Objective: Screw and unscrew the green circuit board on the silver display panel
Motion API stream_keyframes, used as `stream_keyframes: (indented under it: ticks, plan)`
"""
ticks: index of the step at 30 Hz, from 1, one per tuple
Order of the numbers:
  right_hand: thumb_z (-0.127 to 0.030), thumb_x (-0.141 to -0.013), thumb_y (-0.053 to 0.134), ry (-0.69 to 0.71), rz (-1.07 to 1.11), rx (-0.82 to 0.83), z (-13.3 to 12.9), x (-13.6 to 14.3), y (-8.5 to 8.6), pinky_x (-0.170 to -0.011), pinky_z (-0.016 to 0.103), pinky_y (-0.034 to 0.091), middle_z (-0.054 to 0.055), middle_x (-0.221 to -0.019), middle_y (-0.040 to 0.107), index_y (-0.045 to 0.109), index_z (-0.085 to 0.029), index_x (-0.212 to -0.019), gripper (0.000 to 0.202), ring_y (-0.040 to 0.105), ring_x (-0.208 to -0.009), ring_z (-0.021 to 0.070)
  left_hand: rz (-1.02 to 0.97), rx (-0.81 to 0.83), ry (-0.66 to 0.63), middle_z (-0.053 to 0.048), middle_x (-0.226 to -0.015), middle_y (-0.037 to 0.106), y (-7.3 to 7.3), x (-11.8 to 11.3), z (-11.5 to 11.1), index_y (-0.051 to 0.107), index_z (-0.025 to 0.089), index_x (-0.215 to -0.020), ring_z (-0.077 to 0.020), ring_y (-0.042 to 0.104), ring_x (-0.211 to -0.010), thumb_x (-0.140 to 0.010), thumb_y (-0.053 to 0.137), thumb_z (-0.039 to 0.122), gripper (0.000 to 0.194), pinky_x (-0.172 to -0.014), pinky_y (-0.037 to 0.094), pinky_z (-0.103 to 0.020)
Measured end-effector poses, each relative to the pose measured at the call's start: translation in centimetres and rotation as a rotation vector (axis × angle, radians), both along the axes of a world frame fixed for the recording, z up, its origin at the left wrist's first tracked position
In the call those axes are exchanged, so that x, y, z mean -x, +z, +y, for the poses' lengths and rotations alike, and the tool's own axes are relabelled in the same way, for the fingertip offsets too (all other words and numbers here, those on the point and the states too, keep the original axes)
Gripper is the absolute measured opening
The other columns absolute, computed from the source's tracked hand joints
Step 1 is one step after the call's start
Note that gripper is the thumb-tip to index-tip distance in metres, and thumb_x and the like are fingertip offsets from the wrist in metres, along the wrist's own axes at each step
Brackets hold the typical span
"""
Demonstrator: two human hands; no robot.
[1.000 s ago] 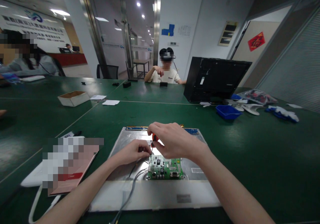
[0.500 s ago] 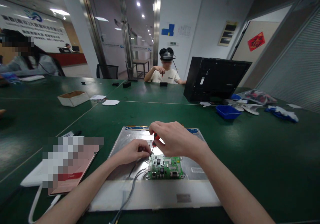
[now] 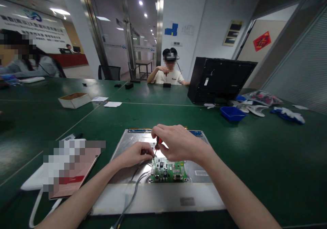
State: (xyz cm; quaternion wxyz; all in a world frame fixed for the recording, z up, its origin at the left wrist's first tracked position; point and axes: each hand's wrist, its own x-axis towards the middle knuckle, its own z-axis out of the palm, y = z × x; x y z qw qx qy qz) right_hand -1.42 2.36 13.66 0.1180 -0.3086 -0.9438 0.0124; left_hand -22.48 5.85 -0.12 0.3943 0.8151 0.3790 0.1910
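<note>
A green circuit board (image 3: 170, 170) lies on the silver metal back of a flat panel (image 3: 201, 196) in front of me. My right hand (image 3: 176, 141) is closed around a red and black screwdriver (image 3: 157, 143), whose thin shaft slants down to the board's upper left corner. Beside the tip, my left hand (image 3: 139, 154) has its fingers pinched together at that corner; what they hold, if anything, is too small to make out. Grey cables (image 3: 136, 188) run from the board's left side toward the front edge.
Left of the panel lie a white device and a pink packet (image 3: 76, 179). Farther off are an open box (image 3: 74, 100), a black monitor (image 3: 222, 81), a blue tray (image 3: 233, 113) and gloves (image 3: 288, 115). A person (image 3: 168, 69) sits across the green table.
The screwdriver handle has turned slightly in my right hand, showing more of its black part. Both my hands stay in nearly the same place.
</note>
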Motion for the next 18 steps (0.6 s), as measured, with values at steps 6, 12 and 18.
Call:
stream_keyframes:
  ticks: [6, 12, 18]
  plan:
    - [-0.028, -0.087, 0.047, -0.050, -0.019, -0.050, 0.29, 0.39, -0.21, -0.050, 0.027, 0.019, 0.002, -0.083, 0.064, 0.053, -0.019, -0.092, 0.012, 0.049, -0.063, 0.0114, -0.019, 0.028, 0.019, -0.001, -0.075, 0.064, 0.28, -0.04, -0.18, 0.065, 0.016, -0.083, -0.0145, 0.057, -0.069, -0.077, 0.057, 0.019, 0.011, -0.065, 0.042, -0.024]
    - [-0.031, -0.088, 0.048, -0.029, -0.025, -0.043, -0.02, 0.44, -0.02, -0.050, 0.027, 0.020, 0.003, -0.084, 0.063, 0.054, -0.019, -0.088, 0.014, 0.050, -0.063, 0.0112, -0.019, 0.010, 0.013, -0.002, -0.078, 0.065, 0.43, -0.11, -0.21, 0.065, 0.015, -0.083, -0.0160, 0.058, -0.073, -0.078, 0.058, 0.021, 0.010, -0.068, 0.044, -0.026]
    - [-0.020, -0.080, 0.047, 0.010, -0.002, 0.019, -0.27, 0.42, 0.09, -0.051, 0.026, 0.024, 0.005, -0.091, 0.062, 0.051, -0.017, -0.097, 0.017, 0.050, -0.065, 0.0117, -0.018, 0.011, -0.002, -0.002, -0.080, 0.066, 0.24, -0.07, -0.11, 0.066, 0.015, -0.085, -0.0160, 0.058, -0.075, -0.079, 0.058, 0.023, 0.013, -0.070, 0.044, -0.025]
